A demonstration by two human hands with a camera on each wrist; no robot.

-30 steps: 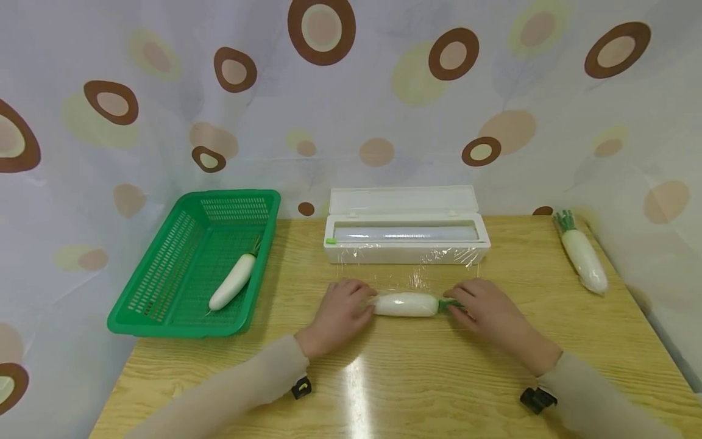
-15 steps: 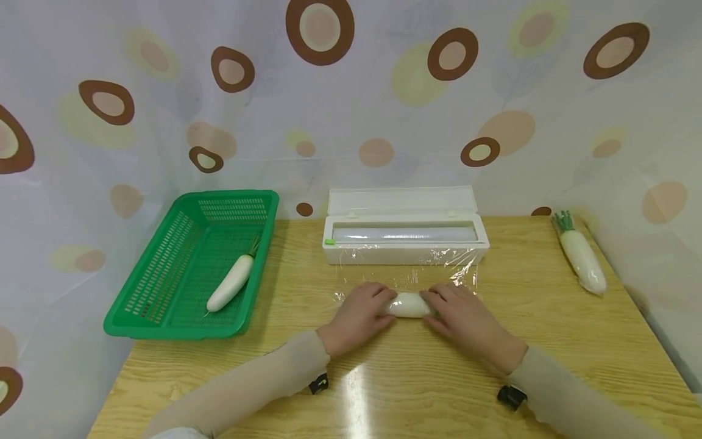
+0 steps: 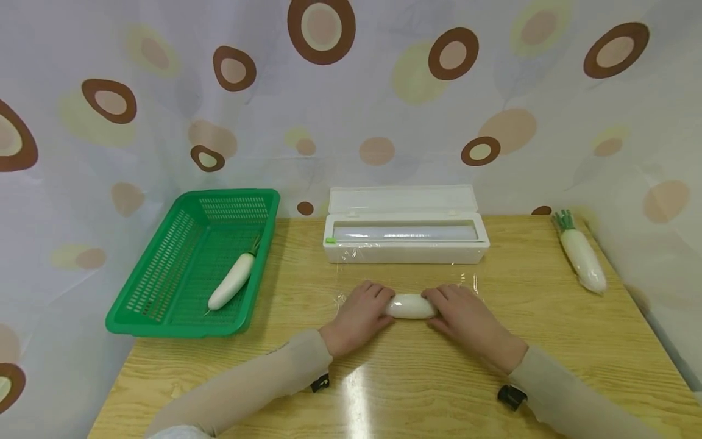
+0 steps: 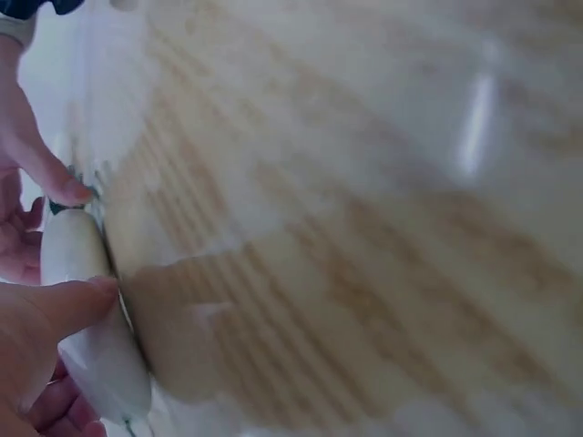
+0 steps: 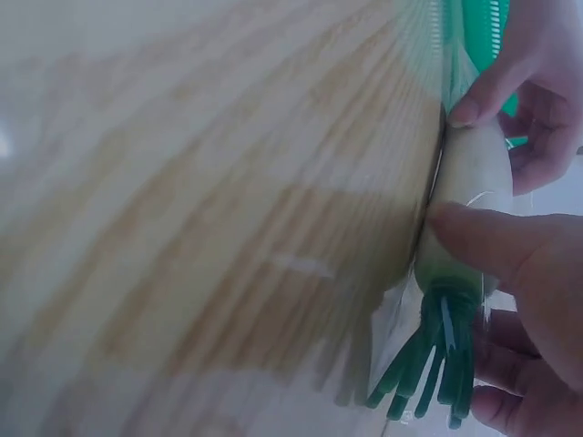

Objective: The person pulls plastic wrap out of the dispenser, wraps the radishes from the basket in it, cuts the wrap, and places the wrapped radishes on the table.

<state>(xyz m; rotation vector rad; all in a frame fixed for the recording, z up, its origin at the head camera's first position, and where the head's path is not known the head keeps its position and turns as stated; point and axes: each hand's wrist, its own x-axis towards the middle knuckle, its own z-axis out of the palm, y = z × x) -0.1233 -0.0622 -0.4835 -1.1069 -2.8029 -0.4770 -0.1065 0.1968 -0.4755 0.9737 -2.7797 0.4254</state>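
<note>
A white radish [image 3: 410, 306] with green stems lies crosswise on the table in front of the cling film box [image 3: 406, 252], film stretching from the box to it. My left hand [image 3: 361, 317] grips its left part, thumb [image 4: 86, 296] on the near side and fingers over the far side. Around its stem end, my right hand [image 3: 466, 320] holds it the same way, with the thumb [image 5: 474, 238] just above the green stems [image 5: 437, 355]. Shiny film covers the radish. In the head view both ends are hidden under the hands.
A green basket [image 3: 117, 323] with one bare radish [image 3: 233, 282] stands at the left. At the far right lies another radish [image 3: 584, 261], which looks film-wrapped. The box lid [image 3: 403, 199] stands raised against the patterned curtain [image 3: 378, 91].
Both hands have moved inward from the radish's ends to grip its body. In the last half second they have hardly moved; the film before the box looks smoother.
</note>
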